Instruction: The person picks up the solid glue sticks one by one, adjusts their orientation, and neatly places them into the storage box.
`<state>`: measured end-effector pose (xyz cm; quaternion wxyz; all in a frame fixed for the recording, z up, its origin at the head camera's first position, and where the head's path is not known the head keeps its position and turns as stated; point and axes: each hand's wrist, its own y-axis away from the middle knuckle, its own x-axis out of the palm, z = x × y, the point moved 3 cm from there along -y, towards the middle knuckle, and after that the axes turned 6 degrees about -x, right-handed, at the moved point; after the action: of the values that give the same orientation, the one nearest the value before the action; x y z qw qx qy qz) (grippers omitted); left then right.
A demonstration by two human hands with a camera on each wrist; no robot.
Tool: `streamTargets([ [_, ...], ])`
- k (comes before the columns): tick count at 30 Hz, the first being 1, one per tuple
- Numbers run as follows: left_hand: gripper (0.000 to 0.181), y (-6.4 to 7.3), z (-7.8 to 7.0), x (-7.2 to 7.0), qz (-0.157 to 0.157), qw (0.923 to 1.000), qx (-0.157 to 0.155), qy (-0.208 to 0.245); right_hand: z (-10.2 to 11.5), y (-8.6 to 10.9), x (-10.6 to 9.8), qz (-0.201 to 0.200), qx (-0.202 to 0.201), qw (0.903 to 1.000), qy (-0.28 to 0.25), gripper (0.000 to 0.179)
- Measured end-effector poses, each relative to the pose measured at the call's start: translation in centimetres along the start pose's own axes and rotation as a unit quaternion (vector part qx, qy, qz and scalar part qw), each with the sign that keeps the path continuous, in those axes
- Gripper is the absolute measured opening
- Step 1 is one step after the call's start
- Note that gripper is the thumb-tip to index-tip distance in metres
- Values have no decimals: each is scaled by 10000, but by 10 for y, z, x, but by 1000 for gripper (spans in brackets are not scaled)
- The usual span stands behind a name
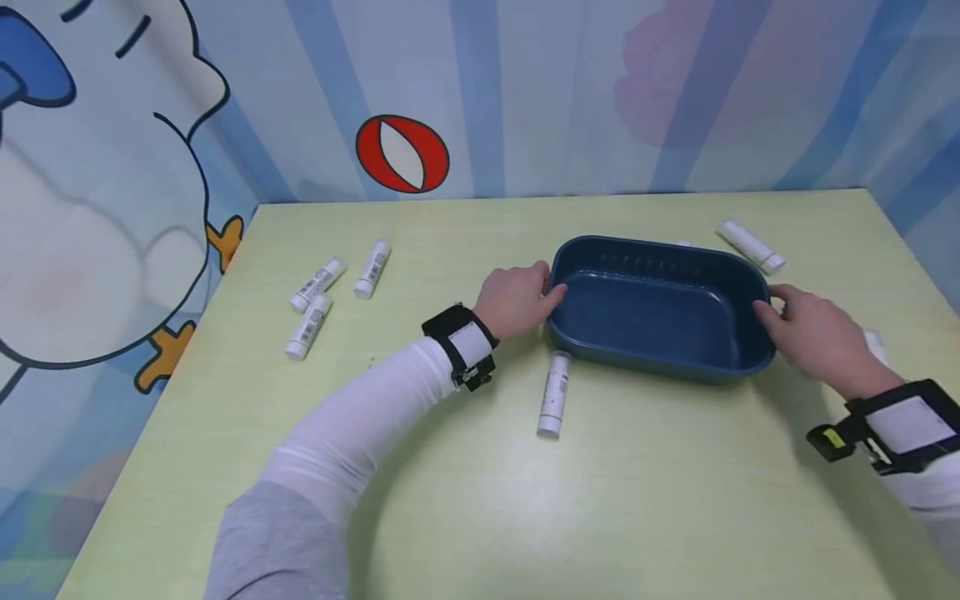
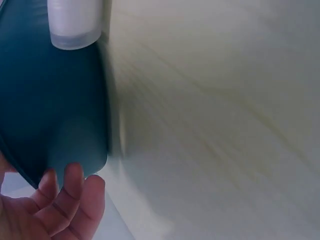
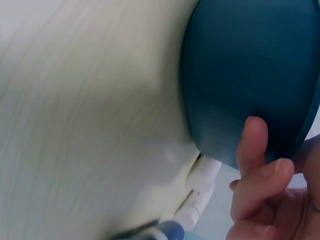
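Note:
A dark blue rectangular plastic basin (image 1: 652,308) with rounded corners sits on the table, nothing inside it. My left hand (image 1: 516,300) grips its left end, thumb over the rim and fingers along the outer wall. At the opposite end my right hand (image 1: 828,337) holds the rim the same way, its fingers (image 3: 252,145) against the outside in the right wrist view. Just in front of the basin's near left corner lies a white capped tube (image 1: 554,396), like a glue stick; its end (image 2: 75,25) overlaps the basin in the left wrist view.
Several similar white tubes lie about: a pair (image 1: 309,325) and another tube (image 1: 372,269) at left, one (image 1: 752,246) behind the basin at right. One tube (image 1: 874,345) is partly hidden by my right hand. A printed wall (image 1: 525,100) borders the pale table (image 1: 637,500).

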<state>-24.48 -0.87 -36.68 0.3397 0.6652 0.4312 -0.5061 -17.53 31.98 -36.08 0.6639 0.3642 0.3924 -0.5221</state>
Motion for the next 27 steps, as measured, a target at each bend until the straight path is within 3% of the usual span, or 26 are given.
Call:
streamTargets([
  [7,29,-1,13,2,-61,9999,-129,62,11,-10,2,243,176,9990,-327,60],
  [16,29,4,30,-5,-72,9993,-290,237,27,-28,4,439,120,9986,-255,51],
  [27,30,13,54,-9,-219,9972,-522,485,43,-45,13,300,-109,9981,-525,54],
])
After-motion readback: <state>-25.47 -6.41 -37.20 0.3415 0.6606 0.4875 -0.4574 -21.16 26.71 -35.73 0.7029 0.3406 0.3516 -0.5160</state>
